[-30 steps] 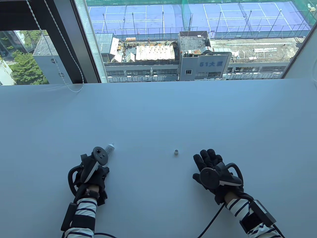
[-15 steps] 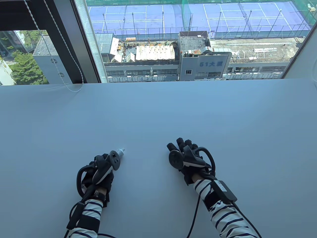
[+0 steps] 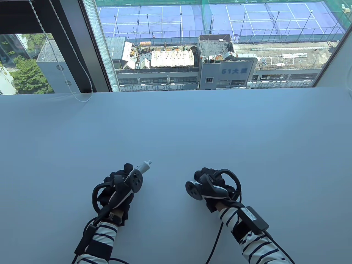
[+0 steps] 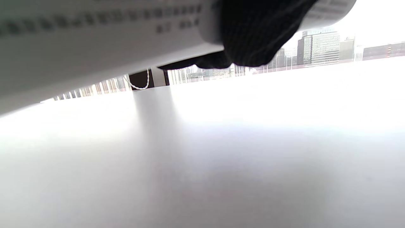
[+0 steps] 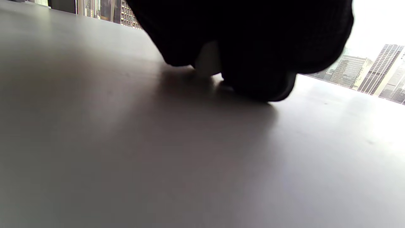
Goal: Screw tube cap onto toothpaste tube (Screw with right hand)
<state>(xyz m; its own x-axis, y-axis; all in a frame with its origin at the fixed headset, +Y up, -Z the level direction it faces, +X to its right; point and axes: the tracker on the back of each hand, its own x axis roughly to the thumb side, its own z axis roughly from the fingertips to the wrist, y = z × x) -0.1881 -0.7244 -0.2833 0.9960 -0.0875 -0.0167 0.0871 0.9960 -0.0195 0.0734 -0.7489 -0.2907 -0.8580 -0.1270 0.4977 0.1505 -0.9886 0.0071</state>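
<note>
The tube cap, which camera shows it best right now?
The right wrist view: a sliver of the white tube cap shows between the right hand's fingers, just above the table. In the table view the right hand hides it completely. The left wrist view shows only the toothpaste tube, no cap.

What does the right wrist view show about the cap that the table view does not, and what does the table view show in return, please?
Only the right wrist view shows the white tube cap, pinched between the dark gloved fingers of the right hand just above the table. Only the table view shows the left hand holding the toothpaste tube, its bare threaded nozzle pointing up and to the right, apart from the right hand, whose grip hides the cap there. Both show the white table and buildings beyond the window.
</note>
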